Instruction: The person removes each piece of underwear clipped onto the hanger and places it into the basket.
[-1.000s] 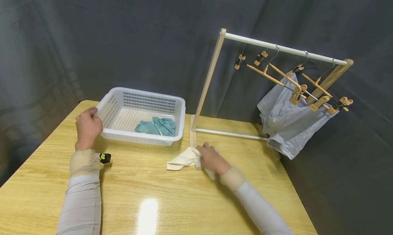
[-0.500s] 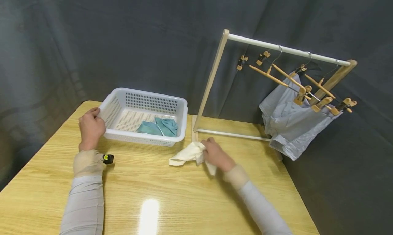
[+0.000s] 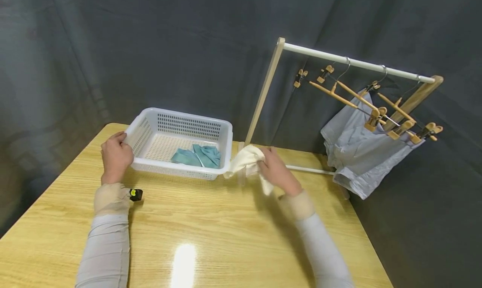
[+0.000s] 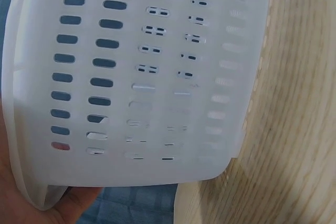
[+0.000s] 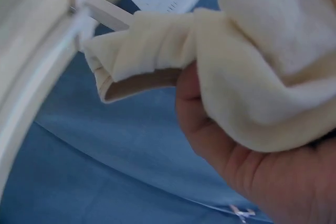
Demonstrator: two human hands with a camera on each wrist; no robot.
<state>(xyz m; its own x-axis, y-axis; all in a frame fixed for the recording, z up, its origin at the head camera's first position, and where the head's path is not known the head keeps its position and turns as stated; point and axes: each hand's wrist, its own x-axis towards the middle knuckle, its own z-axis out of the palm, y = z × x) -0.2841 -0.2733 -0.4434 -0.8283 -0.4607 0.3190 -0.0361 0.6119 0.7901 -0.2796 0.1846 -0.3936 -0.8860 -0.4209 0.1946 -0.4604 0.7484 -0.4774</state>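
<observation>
My left hand (image 3: 116, 158) grips the left rim of a white plastic basket (image 3: 180, 168). From below, the left wrist view shows the fingers curled at a corner of that basket (image 4: 131, 93). Two teal cloth pieces (image 3: 208, 156) lie inside at its right end. Just right of the basket, my right hand (image 3: 279, 172) holds a cream cloth garment (image 3: 246, 157) raised over the table, its left end overlapping the basket's right corner in the head view. Up close in the right wrist view, the cream garment (image 5: 268, 72) hangs bunched, with a hemmed opening facing out.
A wooden rack with a white rail (image 3: 357, 63) stands at the back right, behind my right hand. Clip hangers (image 3: 335, 93) hang on it, and grey shorts (image 3: 357, 150) are clipped at the right. A dark curtain (image 3: 188, 49) backs the wooden table (image 3: 211, 238).
My right hand has lifted the cream garment off the table and carried it back towards the basket's right corner. My left hand keeps its grip on the rim.
</observation>
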